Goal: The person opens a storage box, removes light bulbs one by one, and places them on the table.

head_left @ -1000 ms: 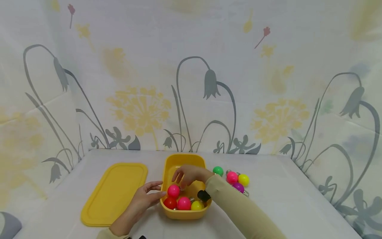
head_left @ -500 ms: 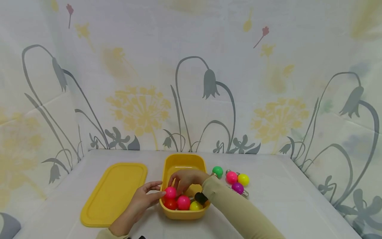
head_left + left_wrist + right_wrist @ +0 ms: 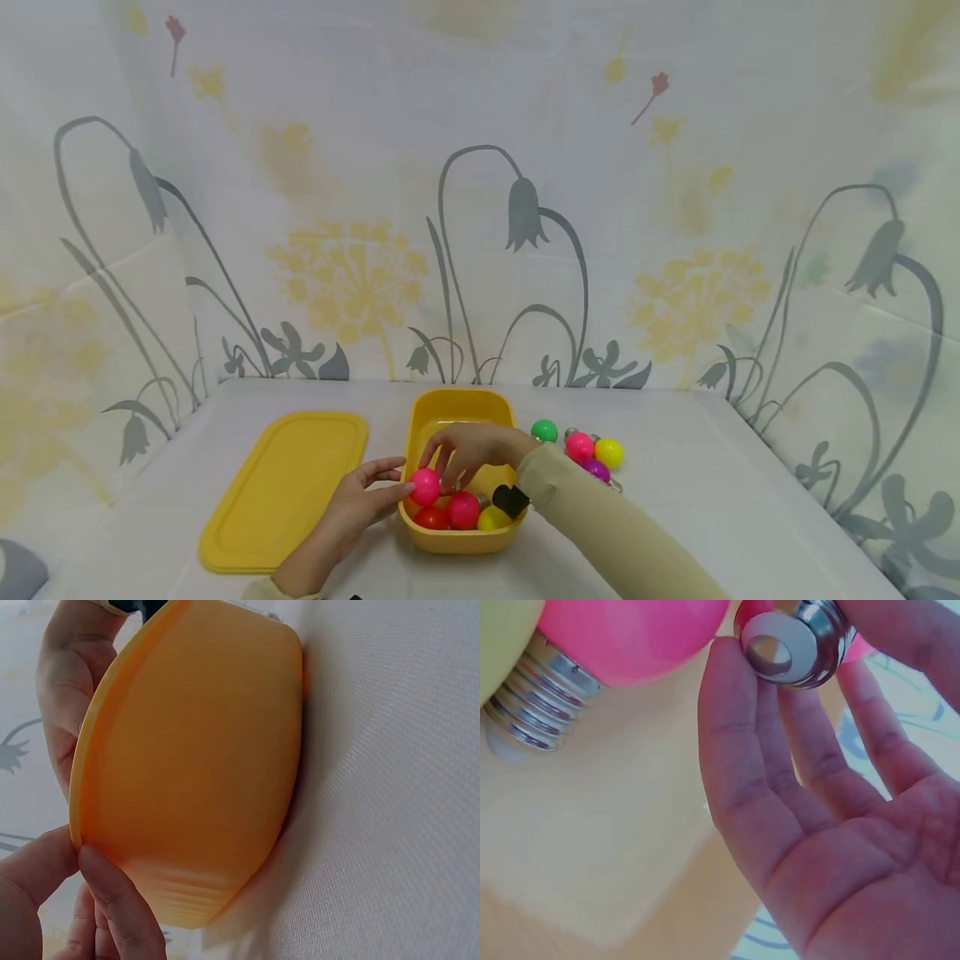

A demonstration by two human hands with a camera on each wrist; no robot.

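Note:
A yellow plastic box (image 3: 459, 543) stands on the table with several round coloured light bulbs in its near end. My left hand (image 3: 358, 502) pinches the box's left rim between thumb and finger, plainest in the left wrist view. Inside the box, my right hand (image 3: 480, 448) grips a pink light bulb (image 3: 425, 487) by its metal screw base (image 3: 802, 649). The globe of that bulb leans near the left rim, by my left thumb. Below it lie a red bulb (image 3: 431, 517), a second pink bulb (image 3: 463, 510) and a yellow bulb (image 3: 493, 518).
Left of the box a flat yellow lid (image 3: 288, 487) lies on the white table (image 3: 690, 517). To the right are a green bulb (image 3: 544, 430), a pink bulb (image 3: 579, 447), a yellow bulb (image 3: 610, 453) and a purple bulb (image 3: 597, 471). A flower-patterned cloth (image 3: 480, 250) hangs behind.
My right hand has come down onto the pink bulb's base and shifted it slightly left and nearer me, against the left side of the box. My left hand has stayed at the rim.

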